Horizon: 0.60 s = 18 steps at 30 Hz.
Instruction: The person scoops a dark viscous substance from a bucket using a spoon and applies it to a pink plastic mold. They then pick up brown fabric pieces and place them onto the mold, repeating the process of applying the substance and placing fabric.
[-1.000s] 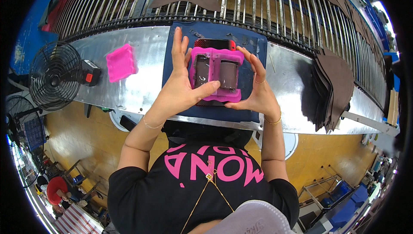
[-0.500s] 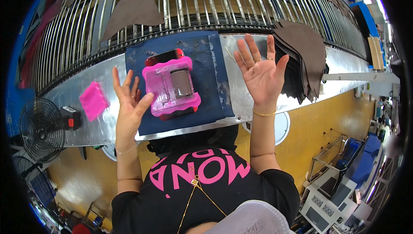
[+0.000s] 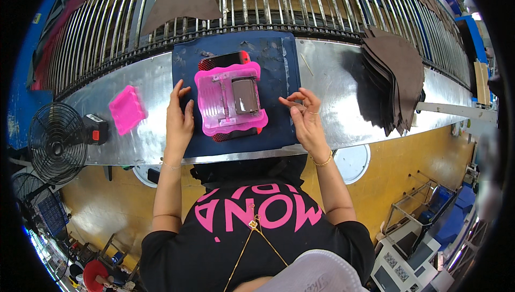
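A pink plastic tray (image 3: 214, 107) with a wavy rim holds a glossy grey-brown roller (image 3: 247, 96) on its right side. The tray rests over a red-and-black object (image 3: 228, 60), mostly hidden beneath it, on a dark blue sheet (image 3: 279, 131). Just left of the tray is my left hand (image 3: 181, 123), its fingers apart and nothing in it. My right hand (image 3: 308, 123) hovers by the sheet's right edge, fingers loosely bent and apart, holding nothing. Both hands are clear of the tray.
A pink wavy-edged lid-like piece (image 3: 127, 111) lies left on the metal table (image 3: 155, 77), near a black fan (image 3: 56, 135). A stack of brown cut pieces (image 3: 397, 75) sits at right. Behind runs a rack of metal bars (image 3: 268, 2) carrying another brown piece (image 3: 185, 2).
Both hands have come down from a raised pose, palms no longer held up. My left hand now sits beside the tray; my right has moved nearer to the sheet. The view has shifted slightly.
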Each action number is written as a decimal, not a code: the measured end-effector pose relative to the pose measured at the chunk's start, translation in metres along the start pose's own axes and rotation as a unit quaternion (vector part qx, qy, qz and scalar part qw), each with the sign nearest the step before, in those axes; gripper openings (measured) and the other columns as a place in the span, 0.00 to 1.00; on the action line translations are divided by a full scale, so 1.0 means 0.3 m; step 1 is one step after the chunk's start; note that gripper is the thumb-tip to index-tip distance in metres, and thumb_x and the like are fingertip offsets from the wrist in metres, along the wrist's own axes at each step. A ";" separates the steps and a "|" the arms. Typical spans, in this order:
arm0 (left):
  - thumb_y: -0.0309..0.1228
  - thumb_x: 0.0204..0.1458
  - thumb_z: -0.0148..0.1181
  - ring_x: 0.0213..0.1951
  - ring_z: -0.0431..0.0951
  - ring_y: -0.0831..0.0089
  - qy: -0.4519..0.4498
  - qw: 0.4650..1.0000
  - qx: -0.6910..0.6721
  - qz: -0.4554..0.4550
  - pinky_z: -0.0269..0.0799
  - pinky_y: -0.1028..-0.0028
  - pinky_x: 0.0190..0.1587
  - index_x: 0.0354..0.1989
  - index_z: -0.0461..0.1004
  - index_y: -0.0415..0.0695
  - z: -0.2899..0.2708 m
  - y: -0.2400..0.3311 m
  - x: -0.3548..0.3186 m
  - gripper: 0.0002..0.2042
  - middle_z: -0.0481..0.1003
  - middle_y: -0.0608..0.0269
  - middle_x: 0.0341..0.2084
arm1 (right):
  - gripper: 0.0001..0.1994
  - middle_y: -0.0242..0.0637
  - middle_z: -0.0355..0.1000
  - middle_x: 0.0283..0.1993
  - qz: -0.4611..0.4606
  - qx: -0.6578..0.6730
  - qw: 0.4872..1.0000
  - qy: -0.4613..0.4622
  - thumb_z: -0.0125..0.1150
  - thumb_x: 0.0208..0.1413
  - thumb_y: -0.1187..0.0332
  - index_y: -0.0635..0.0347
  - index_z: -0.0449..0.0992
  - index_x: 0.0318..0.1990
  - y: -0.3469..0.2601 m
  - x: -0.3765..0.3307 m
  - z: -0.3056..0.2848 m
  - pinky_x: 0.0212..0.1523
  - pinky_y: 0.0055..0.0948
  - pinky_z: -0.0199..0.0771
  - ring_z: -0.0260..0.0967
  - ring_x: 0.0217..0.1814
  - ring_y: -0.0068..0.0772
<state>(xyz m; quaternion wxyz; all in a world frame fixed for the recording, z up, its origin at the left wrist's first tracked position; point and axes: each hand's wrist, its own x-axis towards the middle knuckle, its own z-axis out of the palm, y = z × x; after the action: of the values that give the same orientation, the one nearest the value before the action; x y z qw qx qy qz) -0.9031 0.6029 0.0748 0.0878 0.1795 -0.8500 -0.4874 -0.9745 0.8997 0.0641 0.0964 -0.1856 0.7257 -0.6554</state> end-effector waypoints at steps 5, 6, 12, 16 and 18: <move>0.17 0.52 0.52 0.59 0.64 0.51 0.014 0.968 0.198 0.152 0.58 0.62 0.62 0.61 0.60 0.41 0.013 -0.053 -0.004 0.26 0.67 0.46 0.54 | 0.22 0.43 0.64 0.46 0.002 -0.152 0.988 0.018 0.47 0.61 0.78 0.56 0.53 0.62 0.007 -0.014 -0.085 0.49 0.29 0.69 0.74 0.46 0.35; 0.16 0.51 0.53 0.60 0.64 0.50 0.022 0.957 0.227 0.180 0.58 0.61 0.62 0.61 0.60 0.40 0.014 -0.051 -0.012 0.26 0.66 0.46 0.55 | 0.21 0.42 0.65 0.45 -0.010 -0.212 0.977 0.035 0.48 0.61 0.78 0.57 0.57 0.60 -0.015 -0.016 -0.109 0.48 0.28 0.69 0.74 0.44 0.33; 0.30 0.54 0.59 0.65 0.53 0.45 0.101 0.933 0.318 0.133 0.51 0.54 0.64 0.60 0.64 0.41 -0.024 -0.127 -0.049 0.24 0.57 0.45 0.62 | 0.09 0.37 0.71 0.37 -0.087 -0.477 0.803 0.347 0.60 0.53 0.74 0.61 0.76 0.42 -0.186 0.032 -0.484 0.37 0.30 0.68 0.69 0.33 0.35; 0.30 0.54 0.59 0.66 0.52 0.46 0.080 0.913 0.375 0.141 0.51 0.54 0.64 0.55 0.70 0.42 -0.008 -0.093 -0.057 0.19 0.57 0.49 0.64 | 0.17 0.41 0.73 0.42 0.209 -0.446 0.717 0.493 0.62 0.54 0.57 0.63 0.77 0.42 -0.179 -0.047 -0.795 0.40 0.32 0.69 0.71 0.38 0.37; 0.31 0.54 0.59 0.66 0.52 0.47 0.074 0.895 0.415 0.146 0.50 0.54 0.64 0.53 0.72 0.42 -0.012 -0.065 -0.069 0.17 0.56 0.50 0.64 | 0.24 0.43 0.73 0.44 0.260 -0.484 0.686 0.477 0.62 0.52 0.50 0.63 0.76 0.44 -0.156 -0.049 -0.869 0.43 0.34 0.70 0.71 0.42 0.39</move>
<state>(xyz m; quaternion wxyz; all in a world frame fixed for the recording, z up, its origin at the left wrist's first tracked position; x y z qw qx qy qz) -0.8786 0.5990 0.0603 0.1384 0.1091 -0.9827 -0.0571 -1.0544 1.1408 0.1406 -0.1995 0.3274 0.9092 -0.1624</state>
